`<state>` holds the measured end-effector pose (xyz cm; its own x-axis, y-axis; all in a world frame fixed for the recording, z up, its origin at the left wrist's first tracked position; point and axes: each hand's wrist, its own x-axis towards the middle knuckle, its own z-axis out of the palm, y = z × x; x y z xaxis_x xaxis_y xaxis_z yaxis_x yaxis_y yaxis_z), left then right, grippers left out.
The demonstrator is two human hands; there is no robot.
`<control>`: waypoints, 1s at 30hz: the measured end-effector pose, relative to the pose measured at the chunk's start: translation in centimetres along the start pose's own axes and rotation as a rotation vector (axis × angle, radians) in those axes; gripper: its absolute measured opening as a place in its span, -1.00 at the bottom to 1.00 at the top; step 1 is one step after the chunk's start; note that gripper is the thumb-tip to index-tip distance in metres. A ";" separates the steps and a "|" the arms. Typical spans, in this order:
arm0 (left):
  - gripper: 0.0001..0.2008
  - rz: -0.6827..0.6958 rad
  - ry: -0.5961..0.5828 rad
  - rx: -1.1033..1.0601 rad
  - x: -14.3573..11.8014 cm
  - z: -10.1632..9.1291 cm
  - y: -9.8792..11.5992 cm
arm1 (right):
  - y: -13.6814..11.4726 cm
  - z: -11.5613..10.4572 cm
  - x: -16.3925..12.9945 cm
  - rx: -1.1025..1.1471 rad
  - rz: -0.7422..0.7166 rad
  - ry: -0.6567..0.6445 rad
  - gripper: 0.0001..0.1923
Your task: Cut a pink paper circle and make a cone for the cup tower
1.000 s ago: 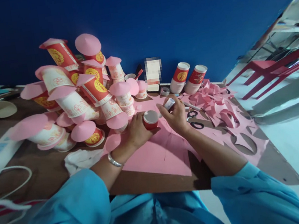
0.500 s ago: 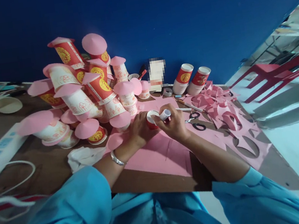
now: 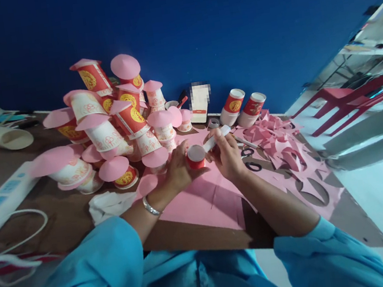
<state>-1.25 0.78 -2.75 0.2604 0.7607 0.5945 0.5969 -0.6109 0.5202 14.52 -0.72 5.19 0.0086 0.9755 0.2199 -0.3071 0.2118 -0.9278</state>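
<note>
My left hand is wrapped round a small red paper cup, whose round white end faces up. Between the thumb and fingers of my right hand is a slim white glue bottle, tilted with its narrow end up to the right. The bottle's lower end is close beside the cup. Beneath both hands lies a pink paper sheet. Black-handled scissors rest just right of my right hand, partly hidden by it.
Several paper-cup towers with pink cone roofs are heaped on the left. Two cup stacks stand by the blue wall, near a phone. Pink paper scraps cover the right side. A power strip and white cloth lie left.
My right hand has lifted the glue bottle off the cup's top and turned it, so its narrow end points up right. The cup's white end is now uncovered. My left hand keeps its hold.
</note>
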 end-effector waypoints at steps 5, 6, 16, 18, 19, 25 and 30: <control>-0.21 0.037 0.146 -0.149 0.7 -1.6 1.5 | -0.7 0.6 -0.1 0.200 0.159 -0.037 -0.47; -0.26 0.051 0.162 -0.179 0.8 -1.9 1.9 | -0.8 0.6 -0.3 0.224 0.174 -0.052 -0.48; -0.43 0.193 0.222 -0.233 1.1 -3.4 3.3 | -1.5 1.0 -0.8 0.288 0.187 -0.028 -0.52; -0.48 0.195 0.240 -0.238 1.4 -3.9 3.8 | -1.9 0.9 -0.9 0.307 0.229 -0.063 -0.52; -0.52 0.196 0.243 -0.255 1.6 -4.2 4.0 | -2.1 0.9 -1.0 0.316 0.246 -0.087 -0.52; -0.72 0.224 0.214 -0.390 1.9 -5.5 4.9 | -2.1 1.2 -2.0 0.330 0.326 -0.217 -0.57; -0.71 0.276 0.162 -0.472 2.1 -6.9 5.2 | -1.5 2.2 -2.8 0.373 0.396 -0.197 -0.54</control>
<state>-2.83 -2.33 5.48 0.2162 0.5386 0.8144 0.1096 -0.8422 0.5279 12.87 -3.90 6.63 -0.3418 0.9390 -0.0370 -0.5657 -0.2370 -0.7898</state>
